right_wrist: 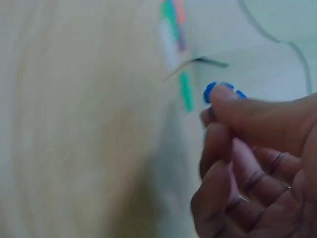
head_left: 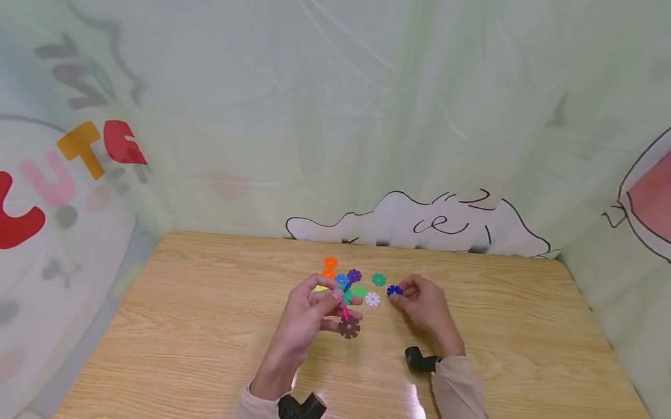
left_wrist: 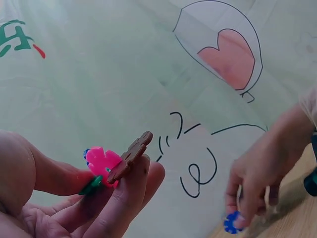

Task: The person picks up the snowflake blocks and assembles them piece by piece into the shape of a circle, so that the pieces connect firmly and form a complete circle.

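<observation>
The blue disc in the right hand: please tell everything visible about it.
The blue disc is flat and round, with a notched edge, and looks like plastic. The right hand pinches it, covering part. In the head view it is right of the white disc, apart from it. Whether it touches the table is unclear.

Soft, even light in here; white glare streaks the worktop toward its near edge; right-wrist view blurred, seemingly out of focus.
</observation>
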Motion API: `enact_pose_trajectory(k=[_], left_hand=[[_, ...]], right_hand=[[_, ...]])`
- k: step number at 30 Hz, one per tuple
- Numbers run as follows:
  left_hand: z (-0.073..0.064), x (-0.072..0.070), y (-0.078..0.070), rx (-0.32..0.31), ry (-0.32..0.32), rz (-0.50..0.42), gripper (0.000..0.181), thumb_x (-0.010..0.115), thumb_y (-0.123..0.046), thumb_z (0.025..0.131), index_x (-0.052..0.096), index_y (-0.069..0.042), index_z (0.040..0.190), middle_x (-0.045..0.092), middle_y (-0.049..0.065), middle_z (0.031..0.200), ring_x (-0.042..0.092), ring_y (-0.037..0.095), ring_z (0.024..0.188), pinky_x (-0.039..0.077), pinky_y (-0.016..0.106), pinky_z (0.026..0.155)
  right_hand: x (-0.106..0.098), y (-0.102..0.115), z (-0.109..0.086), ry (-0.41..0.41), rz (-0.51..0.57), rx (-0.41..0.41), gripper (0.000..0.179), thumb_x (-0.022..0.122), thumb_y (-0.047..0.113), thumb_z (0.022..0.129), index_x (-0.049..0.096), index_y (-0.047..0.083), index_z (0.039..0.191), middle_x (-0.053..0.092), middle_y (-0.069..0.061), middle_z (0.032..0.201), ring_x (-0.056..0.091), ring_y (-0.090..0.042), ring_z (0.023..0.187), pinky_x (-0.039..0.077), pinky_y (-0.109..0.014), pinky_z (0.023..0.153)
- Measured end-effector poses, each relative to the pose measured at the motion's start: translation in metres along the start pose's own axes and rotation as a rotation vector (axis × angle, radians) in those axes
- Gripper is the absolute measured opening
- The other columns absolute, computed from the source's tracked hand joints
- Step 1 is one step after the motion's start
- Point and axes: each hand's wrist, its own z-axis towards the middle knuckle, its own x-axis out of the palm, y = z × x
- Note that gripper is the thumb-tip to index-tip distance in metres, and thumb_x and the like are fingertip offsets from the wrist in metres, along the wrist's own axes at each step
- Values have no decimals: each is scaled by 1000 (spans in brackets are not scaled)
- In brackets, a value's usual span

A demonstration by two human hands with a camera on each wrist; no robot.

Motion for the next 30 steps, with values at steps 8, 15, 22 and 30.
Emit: enact_pose_trajectory(k=[8, 15, 22, 30], left_hand=[[-7, 8, -6, 29, -11, 72, 11, 55, -6, 109, 52, 3, 115, 77, 30, 108, 82, 29, 85, 68, 42, 70], [-13, 13, -12, 65, -39, 165, 12, 54, -5, 109, 54, 4, 118, 77, 29, 106, 82, 32, 86, 65, 32, 63], [-18, 17, -18, 116, -47, 234, 11, 55, -4, 109, 55, 3, 117, 77, 28, 109, 81, 37, 88, 61, 26, 59], [-27, 22, -23, 210, -60, 335, 6, 57, -1, 107, 58, 0, 113, 79, 24, 106, 80, 42, 93, 61, 24, 60]], right_hand=[[-22, 56, -27, 1, 446, -95, 27, 69, 18, 105, 69, -5, 119, 70, -7, 91, 65, -17, 78, 61, -27, 71], [-29, 102, -57, 48, 596, -254, 26, 59, 13, 110, 70, -10, 113, 66, 2, 83, 61, -11, 72, 60, -24, 69], [-28, 111, -67, 24, 533, -334, 21, 59, 11, 109, 72, -5, 110, 64, -3, 81, 62, -16, 71, 57, -24, 66], [-32, 114, -72, 14, 445, -411, 15, 62, 9, 107, 75, 1, 108, 66, -8, 80, 64, -17, 70, 58, -26, 64]])
